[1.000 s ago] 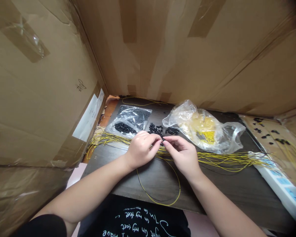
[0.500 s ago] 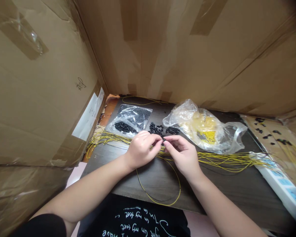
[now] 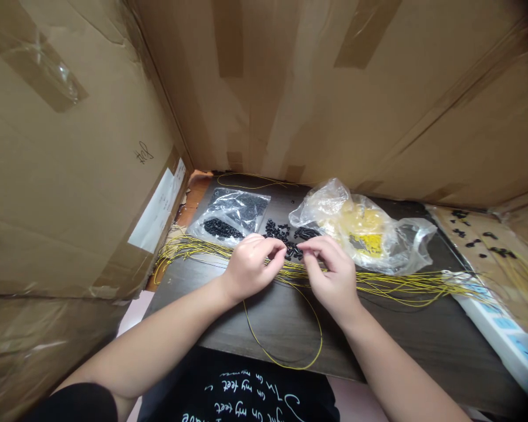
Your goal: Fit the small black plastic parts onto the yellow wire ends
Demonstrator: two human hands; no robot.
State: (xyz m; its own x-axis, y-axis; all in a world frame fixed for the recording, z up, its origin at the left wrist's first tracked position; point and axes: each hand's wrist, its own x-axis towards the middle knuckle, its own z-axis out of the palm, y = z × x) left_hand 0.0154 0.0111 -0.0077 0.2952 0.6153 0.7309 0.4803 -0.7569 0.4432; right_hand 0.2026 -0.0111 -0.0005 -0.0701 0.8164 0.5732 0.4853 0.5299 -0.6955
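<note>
My left hand [image 3: 251,265] and my right hand [image 3: 331,271] hover close together over a dark wooden table [image 3: 286,319], both with fingers pinched. Each seems to pinch an end of a yellow cord [image 3: 286,357] that loops down toward the table's near edge. A loose pile of small black beads [image 3: 286,234] lies just beyond my fingertips. A long bundle of yellow cords [image 3: 396,282] runs across the table under my hands.
A clear bag of black beads [image 3: 235,212] lies at the back left, and a crumpled clear bag with yellow contents [image 3: 365,231] at the back right. Cardboard walls [image 3: 70,146] enclose the table. A white strip [image 3: 497,319] and cardboard with black pieces [image 3: 484,237] sit at the right.
My right hand has shifted slightly right and away from my left, leaving a small gap between the fingertips. The cord loop stays hanging in place.
</note>
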